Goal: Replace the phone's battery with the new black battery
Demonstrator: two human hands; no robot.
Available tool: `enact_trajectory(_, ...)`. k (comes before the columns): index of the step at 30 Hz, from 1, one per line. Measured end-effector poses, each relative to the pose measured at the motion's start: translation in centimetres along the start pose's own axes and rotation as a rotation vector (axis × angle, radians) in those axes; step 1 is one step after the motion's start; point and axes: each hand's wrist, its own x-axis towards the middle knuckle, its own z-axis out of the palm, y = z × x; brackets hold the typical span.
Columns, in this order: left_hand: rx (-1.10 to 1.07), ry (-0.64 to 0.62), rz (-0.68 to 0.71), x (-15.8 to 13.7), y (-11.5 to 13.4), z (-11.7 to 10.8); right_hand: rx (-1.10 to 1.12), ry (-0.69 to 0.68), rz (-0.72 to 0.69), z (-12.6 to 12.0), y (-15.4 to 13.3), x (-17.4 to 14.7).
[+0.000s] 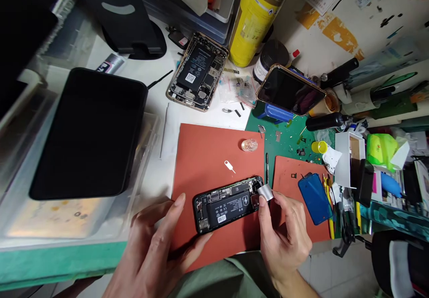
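opened phone (229, 204) is lying on the red mat (208, 155), its near end steadied by the left hand (157, 249) with fingers spread; the right hand (284, 235) is pinching a small silver piece (267, 192) at the phone's far end.

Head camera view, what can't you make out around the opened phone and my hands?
- Opened phone: board parts and battery print too small to read.
- Silvery piece pinched by the right hand: too small to identify.
- Left hand: covers the phone's lower left corner.
- Yellow can: top cut off by the frame edge.
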Motion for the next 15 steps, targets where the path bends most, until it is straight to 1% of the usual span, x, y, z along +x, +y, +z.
enact_trajectory(4, -0.032, -0.018, -0.009, -0.30, -0.09, 0.10, -0.009, 0.002, -0.002, -0.06, 0.09, 0.10)
enact_trajectory(11, 0.003, -0.025, 0.023, -0.34, -0.28, -0.15, -0.037, 0.008, 0.001, -0.16, 0.33, -0.03)
enact_trajectory(13, -0.023, -0.026, 0.018, -0.43, -0.38, -0.01, -0.038, 0.007, -0.001, -0.20, 0.33, 0.00)
enact_trajectory(15, -0.095, 0.012, -0.002, -0.56, -0.45, 0.17, -0.040, 0.009, 0.001, -0.24, 0.32, 0.04)
